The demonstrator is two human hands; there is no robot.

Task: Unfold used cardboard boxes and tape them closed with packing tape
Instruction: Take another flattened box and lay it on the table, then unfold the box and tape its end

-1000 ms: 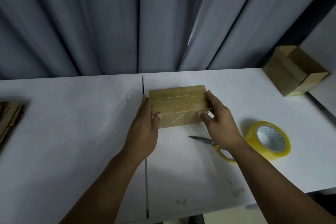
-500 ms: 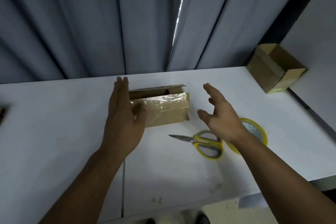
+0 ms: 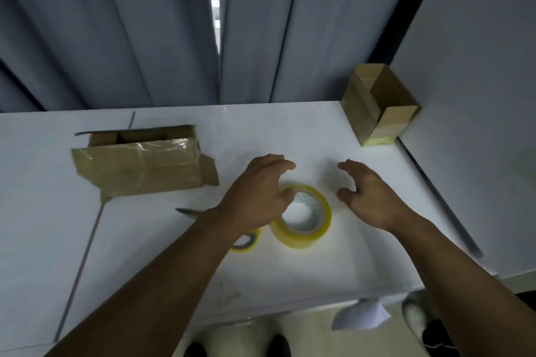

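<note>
Your left hand [image 3: 258, 191] hovers over the left rim of the 1 yellow roll of clear packing tape [image 3: 300, 238], fingers spread and loosely bent, pinching nothing; whether the thumb touches the rim cannot be told. Your right hand [image 3: 369, 195] is just right of the roll, also spread and holding nothing. The roll lies flat on the white table [image 3: 290, 278]. 1 pair of yellow-handled scissors [image 3: 246, 240] lies partly under your left forearm. There are 2 boxes. The taped brown cardboard box [image 3: 139, 168], top open, sits well left of the roll. The second brown cardboard box [image 3: 377, 104], also open, stands at the far right corner against the pale wall [image 3: 478, 95]. Bare tabletop runs from the roll to the near edge and the right edge.
</note>
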